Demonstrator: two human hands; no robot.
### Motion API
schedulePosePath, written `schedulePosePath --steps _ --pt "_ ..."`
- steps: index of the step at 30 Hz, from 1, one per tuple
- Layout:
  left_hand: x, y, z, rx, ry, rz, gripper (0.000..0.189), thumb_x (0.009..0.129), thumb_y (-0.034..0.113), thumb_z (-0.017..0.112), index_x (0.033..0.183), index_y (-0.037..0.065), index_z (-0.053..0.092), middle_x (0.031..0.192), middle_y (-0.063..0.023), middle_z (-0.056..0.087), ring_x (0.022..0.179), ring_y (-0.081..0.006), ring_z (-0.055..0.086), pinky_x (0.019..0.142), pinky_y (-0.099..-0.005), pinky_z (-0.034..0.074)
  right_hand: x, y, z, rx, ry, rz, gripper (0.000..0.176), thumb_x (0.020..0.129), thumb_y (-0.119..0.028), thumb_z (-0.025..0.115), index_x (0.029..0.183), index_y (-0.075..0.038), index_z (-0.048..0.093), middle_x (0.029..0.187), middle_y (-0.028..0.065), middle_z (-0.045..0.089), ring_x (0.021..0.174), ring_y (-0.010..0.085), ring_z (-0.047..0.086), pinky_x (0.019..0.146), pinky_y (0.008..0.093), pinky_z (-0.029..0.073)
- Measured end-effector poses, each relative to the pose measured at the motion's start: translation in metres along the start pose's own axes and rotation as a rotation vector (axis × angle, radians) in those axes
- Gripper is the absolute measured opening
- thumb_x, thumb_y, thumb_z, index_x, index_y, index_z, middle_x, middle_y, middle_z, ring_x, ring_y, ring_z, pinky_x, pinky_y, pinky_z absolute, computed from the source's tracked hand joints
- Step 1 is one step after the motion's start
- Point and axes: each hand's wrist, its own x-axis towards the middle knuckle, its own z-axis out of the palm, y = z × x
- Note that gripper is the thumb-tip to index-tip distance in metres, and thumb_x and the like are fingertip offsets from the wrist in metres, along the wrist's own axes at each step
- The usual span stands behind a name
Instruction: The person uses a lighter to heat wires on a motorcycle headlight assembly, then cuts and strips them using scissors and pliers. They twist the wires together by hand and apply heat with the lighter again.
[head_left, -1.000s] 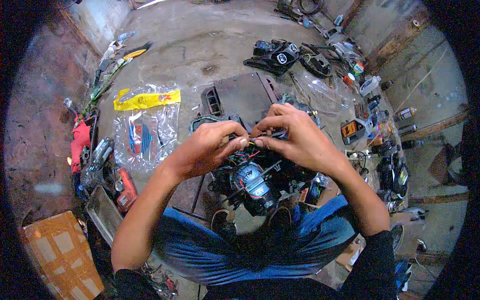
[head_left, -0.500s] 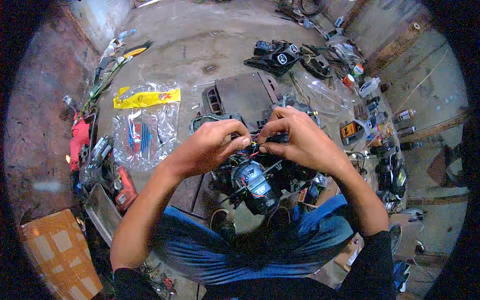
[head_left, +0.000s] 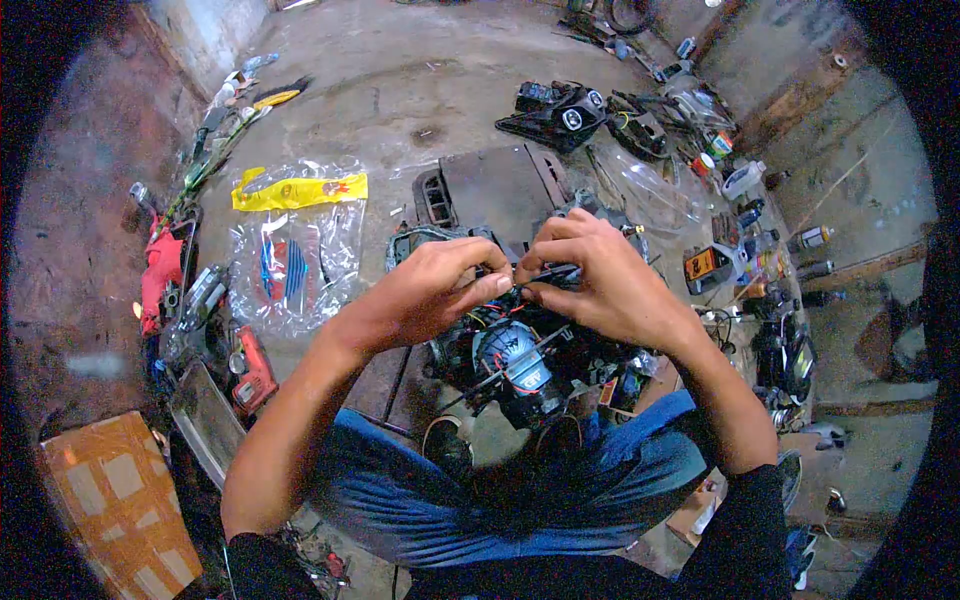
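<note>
My left hand (head_left: 440, 290) is closed in a pinch, its thumb and index fingertips meeting over thin wires. Close beside it, my right hand (head_left: 590, 280) pinches as well, its fingertips nearly touching the left ones. What lies between the fingertips is too small to make out. Below them sits a dark machine assembly with a round black and blue part (head_left: 512, 358) bearing a white label. Red and yellow wires (head_left: 492, 318) run just under my left hand. A flat dark panel (head_left: 495, 185) with slotted ends lies beyond my hands.
A clear plastic bag (head_left: 300, 255) with a yellow strip lies at the left, near a red power tool (head_left: 255, 372). Black headlight parts (head_left: 555, 115) lie beyond the panel. Bottles and an orange-labelled container (head_left: 708, 265) line the right wall. A cardboard box (head_left: 125, 505) stands lower left.
Both hands keep their pinches, now slightly closer together. The yellow wire seen between the fingertips is now mostly hidden. The whole view has shifted slightly.
</note>
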Motion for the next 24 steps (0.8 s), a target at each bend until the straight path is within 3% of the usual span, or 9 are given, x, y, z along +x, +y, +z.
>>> schedulePosePath --steps 8,13,20,24 --pt "0.001 -0.001 0.000 0.018 -0.011 0.013 0.028 0.109 0.032 0.067 0.113 0.004 0.069 0.103 -0.0176 0.073 0.098 -0.0357 0.073 0.088 -0.0452 0.056 -0.002 -0.005 0.000 0.027 0.016 0.072 0.015 0.086 -0.010 0.082 0.101 -0.006 0.078 0.099 0.0083 0.079 0.099 0.0291 0.066 0.094 0.0418 0.050" --pt "0.002 -0.013 0.007 0.017 0.038 0.115 0.029 0.109 0.031 0.066 0.113 0.002 0.069 0.100 -0.0187 0.073 0.094 -0.0367 0.073 0.085 -0.0459 0.057 0.000 -0.008 -0.001 0.070 0.012 0.069 0.016 0.088 -0.015 0.082 0.103 -0.008 0.079 0.100 0.0101 0.078 0.099 0.0340 0.064 0.091 0.0463 0.051" --pt "0.002 -0.011 0.006 -0.058 -0.016 0.004 0.030 0.109 0.031 0.066 0.115 0.002 0.070 0.102 -0.0183 0.074 0.097 -0.0367 0.074 0.086 -0.0459 0.059 0.000 -0.010 0.000 0.096 0.042 0.102 0.014 0.088 -0.013 0.083 0.100 -0.008 0.079 0.100 0.0084 0.078 0.100 0.0323 0.065 0.092 0.0448 0.051" --pt "0.001 -0.011 0.006 -0.042 -0.005 0.033 0.031 0.110 0.032 0.066 0.115 0.002 0.070 0.105 -0.0200 0.073 0.101 -0.0376 0.074 0.089 -0.0467 0.058 0.002 -0.015 -0.003 0.081 0.007 0.103 0.013 0.088 -0.014 0.084 0.099 -0.008 0.079 0.100 0.0065 0.079 0.100 0.0313 0.065 0.092 0.0440 0.051"
